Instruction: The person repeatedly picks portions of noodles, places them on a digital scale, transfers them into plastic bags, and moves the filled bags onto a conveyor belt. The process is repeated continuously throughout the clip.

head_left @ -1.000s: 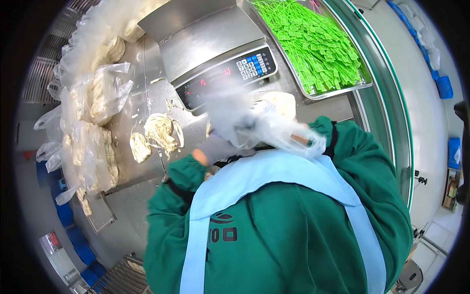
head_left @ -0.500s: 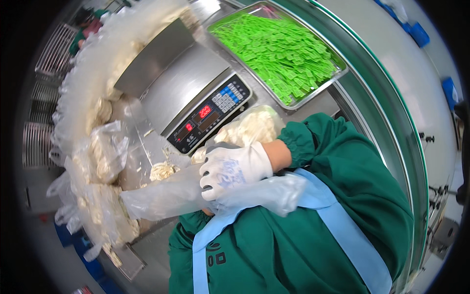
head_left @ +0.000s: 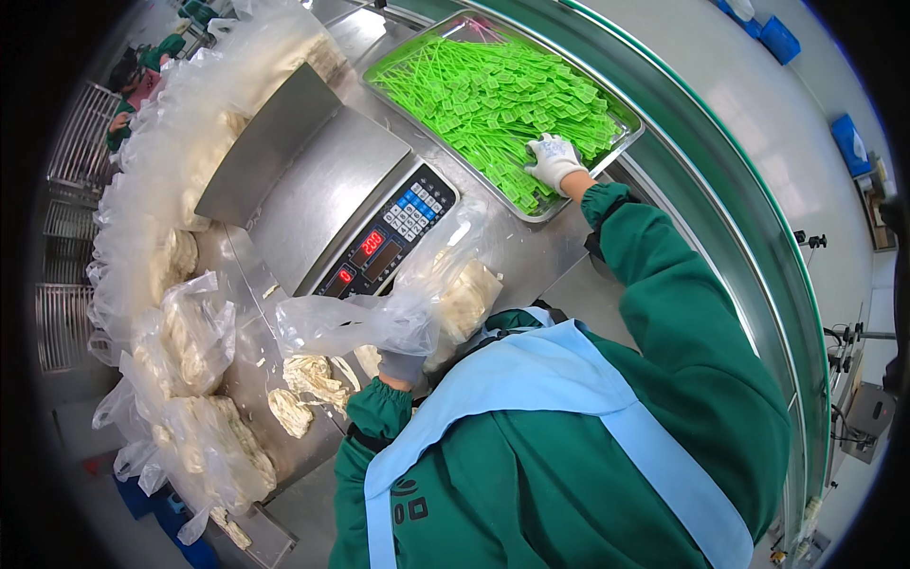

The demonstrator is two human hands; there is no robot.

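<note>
Steel desk (head_left: pixel 536 254) lies bare at centre right, leaving room between bag and tray. Filled bags (head_left: pixel 194 332) crowd the left side; a scale (head_left: pixel 327 175) stands upper centre. At top centre, a metal tray (head_left: pixel 623 144) has a raised rim beside the right wrist. One clear bag (head_left: pixel 464 299), mid-frame, looks filled and stands off the scale. Of the gloved hands, the left (head_left: pixel 403 367) seems closed around its neck, fingers hidden; the right (head_left: pixel 555 159) reaches among green ties (head_left: pixel 512 104), grip unclear. No tie shows on that bag.

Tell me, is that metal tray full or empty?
Nearly full: bright green plastic tag ties heap across most of the metal tray, and the gloved right hand is at their near end.
</note>
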